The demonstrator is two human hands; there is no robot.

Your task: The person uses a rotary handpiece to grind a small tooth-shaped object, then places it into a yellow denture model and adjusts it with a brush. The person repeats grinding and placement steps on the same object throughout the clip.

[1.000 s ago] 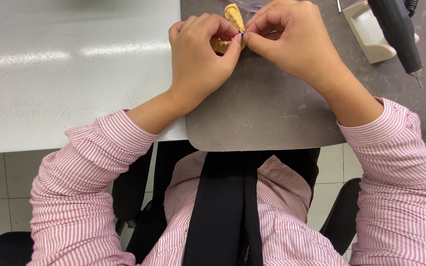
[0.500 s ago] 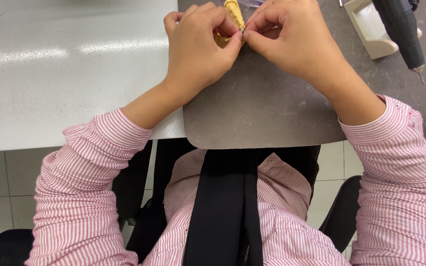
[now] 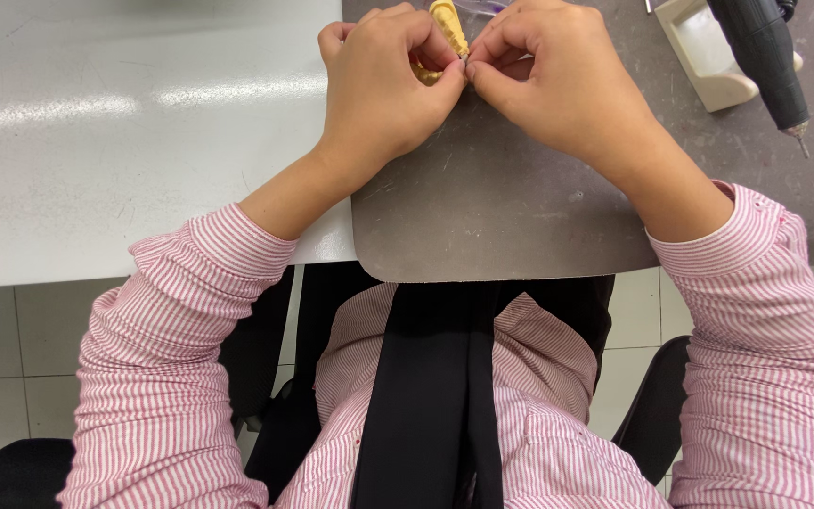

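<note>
My left hand (image 3: 383, 80) and my right hand (image 3: 558, 85) meet fingertip to fingertip over a grey mat (image 3: 511, 207) at the table's near edge. Between them sits a small yellow ridged piece (image 3: 447, 21), mostly hidden by my fingers. My left hand's fingers curl around it. My right hand pinches something tiny at its side, where a small metallic glint shows; what it is cannot be told.
A dark rotary hand tool (image 3: 765, 52) lies at the upper right, tip pointing down. Beside it stands a small beige tray (image 3: 708, 66). A white tabletop (image 3: 124, 141) spreads to the left. Below are my striped sleeves, a dark apron and a chair.
Both hands have stayed together on the yellow piece, with only slight shifts of the fingers and of the view.
</note>
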